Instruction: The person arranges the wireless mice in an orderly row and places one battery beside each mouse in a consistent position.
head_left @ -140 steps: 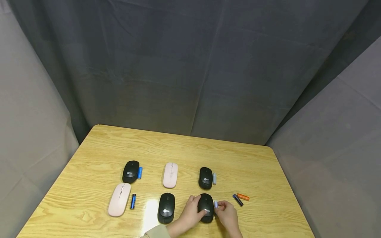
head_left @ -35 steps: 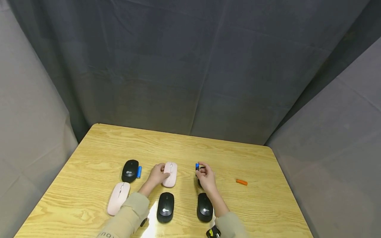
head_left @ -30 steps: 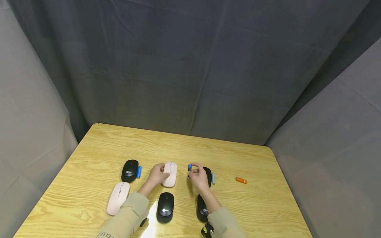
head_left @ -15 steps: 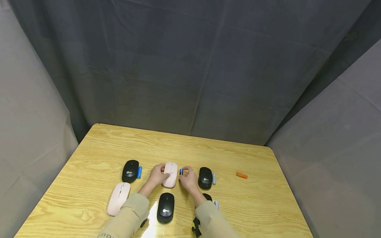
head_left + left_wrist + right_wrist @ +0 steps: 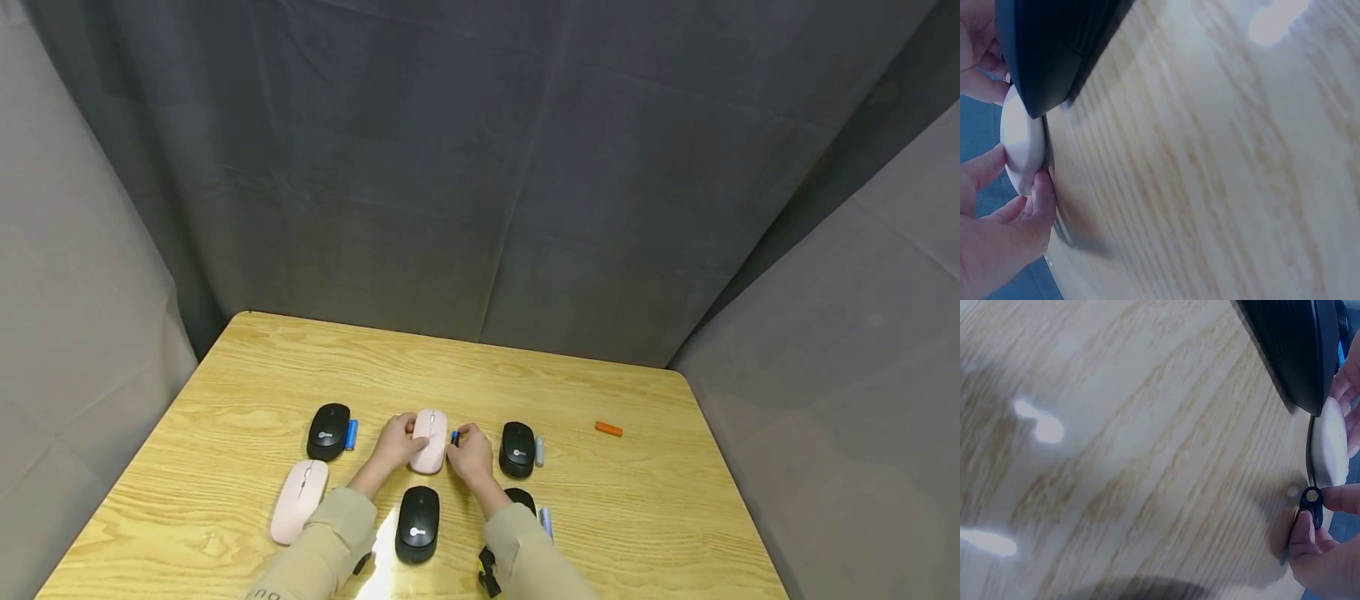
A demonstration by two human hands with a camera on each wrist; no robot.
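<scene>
My left hand [image 5: 393, 446] grips the pale pink mouse [image 5: 431, 442] at the back middle, thumb on one side and fingers at the other, as the left wrist view also shows on the mouse [image 5: 1022, 140]. Right of that mouse, my right hand [image 5: 472, 457] pinches a black battery with a blue end [image 5: 454, 437] between thumb and fingertips. In the right wrist view the battery [image 5: 1312, 509] lies close to the pink mouse [image 5: 1330, 440], its round end facing the camera. Whether they touch I cannot tell.
Black mice stand at back left [image 5: 328, 432], back right [image 5: 517, 450] and front middle [image 5: 417, 523]; my right sleeve partly covers another [image 5: 521, 498]. A second pink mouse [image 5: 300, 502] is at left. Batteries lie beside some: blue [image 5: 352, 434], grey [image 5: 539, 451], pale [image 5: 546, 522]. An orange battery [image 5: 609, 428] is at right.
Left hand has gone from a front black mouse to the pink mouse. Right hand has brought the black-and-blue battery leftward and down beside it. The orange battery has rolled toward the back.
</scene>
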